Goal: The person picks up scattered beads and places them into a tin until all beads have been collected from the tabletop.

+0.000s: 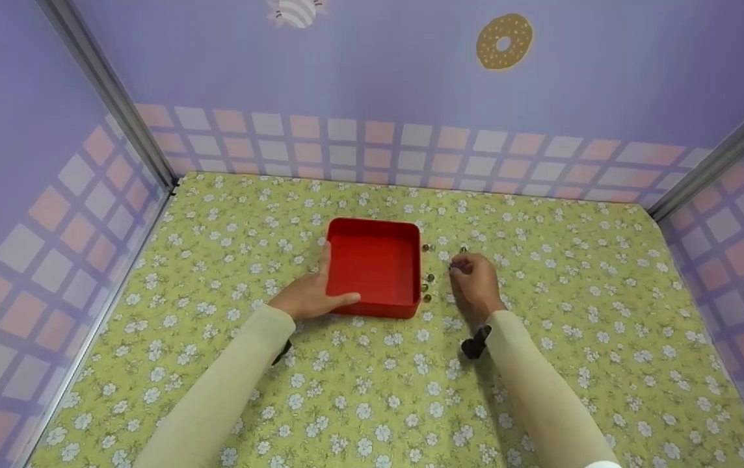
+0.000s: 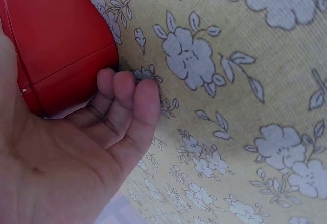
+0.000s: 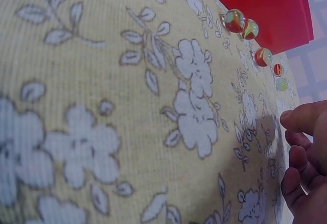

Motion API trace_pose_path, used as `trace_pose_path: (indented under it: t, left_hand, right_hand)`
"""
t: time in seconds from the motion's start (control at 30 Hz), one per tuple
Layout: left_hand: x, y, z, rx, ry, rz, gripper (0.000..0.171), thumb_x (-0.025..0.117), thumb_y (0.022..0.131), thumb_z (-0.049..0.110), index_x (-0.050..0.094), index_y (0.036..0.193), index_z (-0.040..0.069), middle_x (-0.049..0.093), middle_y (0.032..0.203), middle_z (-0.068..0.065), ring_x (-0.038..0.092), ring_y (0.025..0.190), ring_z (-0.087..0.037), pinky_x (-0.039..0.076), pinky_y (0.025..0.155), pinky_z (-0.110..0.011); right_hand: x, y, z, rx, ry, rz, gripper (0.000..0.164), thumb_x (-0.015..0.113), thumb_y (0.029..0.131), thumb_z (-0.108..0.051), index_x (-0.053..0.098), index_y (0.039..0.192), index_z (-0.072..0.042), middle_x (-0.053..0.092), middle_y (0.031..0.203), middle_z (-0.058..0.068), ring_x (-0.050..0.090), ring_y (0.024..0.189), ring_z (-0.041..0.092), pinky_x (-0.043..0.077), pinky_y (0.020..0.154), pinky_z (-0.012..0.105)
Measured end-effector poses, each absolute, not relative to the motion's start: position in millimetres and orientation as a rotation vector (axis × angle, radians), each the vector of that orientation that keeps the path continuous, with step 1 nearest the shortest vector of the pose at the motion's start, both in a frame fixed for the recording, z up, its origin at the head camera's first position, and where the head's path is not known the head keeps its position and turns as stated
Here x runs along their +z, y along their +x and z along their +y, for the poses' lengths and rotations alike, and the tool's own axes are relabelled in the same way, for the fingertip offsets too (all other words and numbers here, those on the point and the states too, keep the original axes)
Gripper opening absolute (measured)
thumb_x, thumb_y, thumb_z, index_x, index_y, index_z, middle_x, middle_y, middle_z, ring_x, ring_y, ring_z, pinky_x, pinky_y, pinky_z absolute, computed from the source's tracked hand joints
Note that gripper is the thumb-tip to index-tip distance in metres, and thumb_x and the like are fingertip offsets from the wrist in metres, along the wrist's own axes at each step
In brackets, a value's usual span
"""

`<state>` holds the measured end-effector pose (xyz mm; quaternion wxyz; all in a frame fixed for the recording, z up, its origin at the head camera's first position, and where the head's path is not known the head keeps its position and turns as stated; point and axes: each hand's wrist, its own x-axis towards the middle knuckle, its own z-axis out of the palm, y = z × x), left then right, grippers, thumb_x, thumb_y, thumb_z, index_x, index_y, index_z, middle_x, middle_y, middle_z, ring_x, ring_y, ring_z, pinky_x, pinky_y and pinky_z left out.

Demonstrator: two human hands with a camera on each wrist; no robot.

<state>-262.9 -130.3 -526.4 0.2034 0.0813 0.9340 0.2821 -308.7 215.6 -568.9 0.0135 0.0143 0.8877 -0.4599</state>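
Observation:
A red square box [image 1: 373, 311] sits on the flowered cloth, its inside bare. My left hand [image 1: 310, 294] grips its near left corner, thumb over the front rim. The left wrist view shows the other fingers [image 2: 135, 101] bent beside the red wall [image 2: 71, 68]. To the right of the box, my right hand [image 1: 478, 281] pinches a small dark marble [image 1: 452, 265] at its fingertips, just above the cloth. That marble is hidden in the right wrist view, where the hand [image 3: 309, 157] has curled fingers. Another marble [image 1: 464, 249] lies just beyond the right hand.
Several glass marbles [image 1: 430, 278] lie along the box's right wall; red and yellow swirls show in the nearest marble [image 3: 234, 20]. Flowered cloth [image 1: 372, 403] covers the table. A purple back wall [image 1: 398, 78] and two side walls enclose it.

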Motion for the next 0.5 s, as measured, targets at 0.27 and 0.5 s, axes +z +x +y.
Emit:
trace_pose_path:
  t: [0.27,0.5]
  left_hand:
    - [-528.9,-263.9,-130.0,0.795,0.228,2.601,0.120,0.057,0.079,0.075,-0.029,0.149,0.029,0.046,0.146,-0.021,0.063,0.113,-0.037,0.050,0.093,-0.049]
    - [-531.7,-265.6,-129.7,0.790,0.218,2.606,0.122,0.057,0.078,0.075,-0.031,0.148,0.029,0.049,0.144,-0.019,0.066,0.106,-0.034,0.052,0.089,-0.046]
  right_hand:
    - [-567.0,-305.7,219.8,-1.458,0.065,2.746,0.022,0.056,0.096,-0.008,0.065,0.116,-0.005,0.063,0.113,0.012,0.060,0.100,0.025,0.051,0.082,0.039]
    - [-560.6,-303.3,220.0,-1.445,0.029,2.801,0.023,0.057,0.096,-0.011,0.066,0.117,-0.006,0.062,0.109,0.010,0.058,0.089,0.021,0.049,0.069,0.032]
